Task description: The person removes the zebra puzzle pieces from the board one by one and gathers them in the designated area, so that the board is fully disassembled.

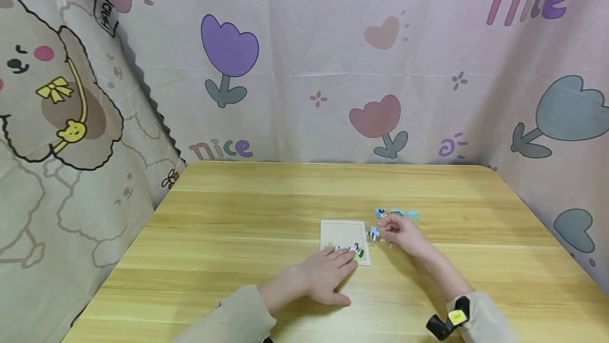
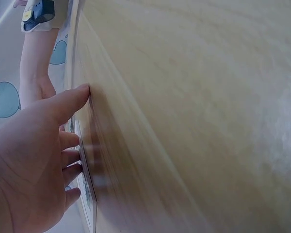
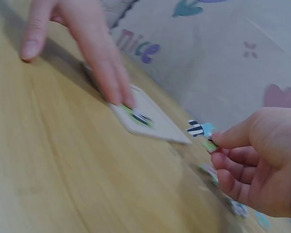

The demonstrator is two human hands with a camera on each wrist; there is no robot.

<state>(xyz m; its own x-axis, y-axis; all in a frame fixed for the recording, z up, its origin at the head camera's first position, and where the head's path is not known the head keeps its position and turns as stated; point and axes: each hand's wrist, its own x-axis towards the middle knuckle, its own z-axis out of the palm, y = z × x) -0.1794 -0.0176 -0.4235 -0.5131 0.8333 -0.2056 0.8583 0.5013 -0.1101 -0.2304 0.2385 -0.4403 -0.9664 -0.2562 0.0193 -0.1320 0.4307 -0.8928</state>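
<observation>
A square puzzle board (image 1: pixel 341 231) with a pale raised border lies on the table. Along its near side sit puzzle pieces (image 1: pixel 358 250) printed with a black-and-white animal on green. My left hand (image 1: pixel 328 275), fingers extended and spread, rests over the board's near edge and partly hides those pieces. Just off the board's right border, my right hand (image 1: pixel 403 234) pinches a puzzle piece (image 3: pixel 198 129) with black-and-white stripes, light blue and green. Thumb and fingertips cover one end of it. The right wrist view shows this piece above the table.
More colourful puzzle pieces (image 1: pixel 397 213) lie in a row behind my right hand, partly hidden by it. The wooden table (image 1: pixel 238 216) reaches back to a printed curtain (image 1: pixel 304 68). A black wrist camera (image 1: pixel 447 327) is strapped at the right sleeve.
</observation>
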